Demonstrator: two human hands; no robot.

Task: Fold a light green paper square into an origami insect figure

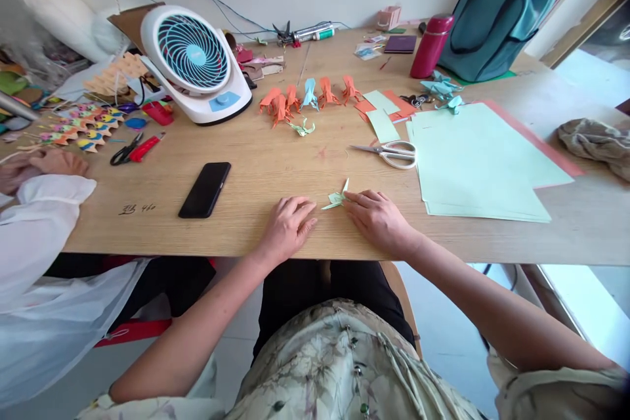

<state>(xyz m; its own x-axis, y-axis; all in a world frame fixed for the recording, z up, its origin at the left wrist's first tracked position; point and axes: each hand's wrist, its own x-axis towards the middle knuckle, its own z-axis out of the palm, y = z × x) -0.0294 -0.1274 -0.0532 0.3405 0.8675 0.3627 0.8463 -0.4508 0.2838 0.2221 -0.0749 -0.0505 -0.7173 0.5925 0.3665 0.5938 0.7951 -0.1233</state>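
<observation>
A small piece of folded pale green paper [336, 198] lies on the table in front of me, with thin pointed ends sticking out. The fingertips of my right hand [377, 216] are closed on its right side and cover part of it. My left hand [289, 226] rests on the tabletop just left of the paper, apart from it, thumb away from the fingers and nothing held. Beyond my right hand lie scissors [398, 154] with white handles and a stack of pale green sheets [482, 164]. Folded orange paper figures [327, 93] and a light blue one [310, 94] stand farther back.
A black phone [205, 190] lies left of my left hand. A white fan [191, 59] stands at the back left; a red bottle [432, 46] and teal bag [492, 33] at the back right. Another person's hands [44, 167] rest at the far left.
</observation>
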